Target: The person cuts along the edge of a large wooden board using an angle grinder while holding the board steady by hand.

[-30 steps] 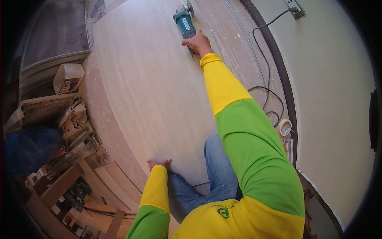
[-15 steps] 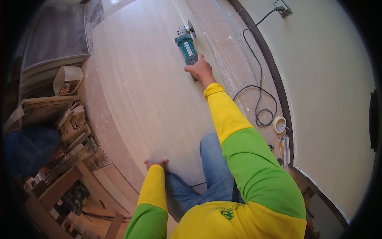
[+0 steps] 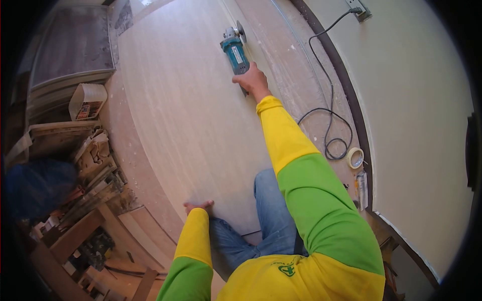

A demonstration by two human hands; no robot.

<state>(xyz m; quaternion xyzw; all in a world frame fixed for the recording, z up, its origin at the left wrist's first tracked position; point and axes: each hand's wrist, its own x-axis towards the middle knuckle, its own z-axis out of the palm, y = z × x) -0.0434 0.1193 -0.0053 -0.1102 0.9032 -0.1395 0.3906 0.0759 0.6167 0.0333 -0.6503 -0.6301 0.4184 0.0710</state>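
Note:
My right hand [image 3: 253, 82] is closed around the rear body of a teal angle grinder [image 3: 235, 54]. The grinder's disc [image 3: 241, 31] stands tilted on edge near the right side of a large pale wood-grain panel [image 3: 186, 110]. Down at the panel's near end, my left hand [image 3: 199, 205] rests on the surface, thumb spread to the right; the yellow sleeve hides part of it. Whether the disc is touching the panel or spinning, I cannot tell.
A black cord [image 3: 329, 95] runs from a wall socket [image 3: 359, 11] and loops on the floor at right. A tape roll [image 3: 355, 158] lies by the wall. Along the left are a white container [image 3: 88, 100], scrap wood [image 3: 95, 185] and a dark blue bundle [image 3: 40, 188].
My right hand and the grinder have shifted slightly farther away along the panel's right side. My left hand stays in the same place.

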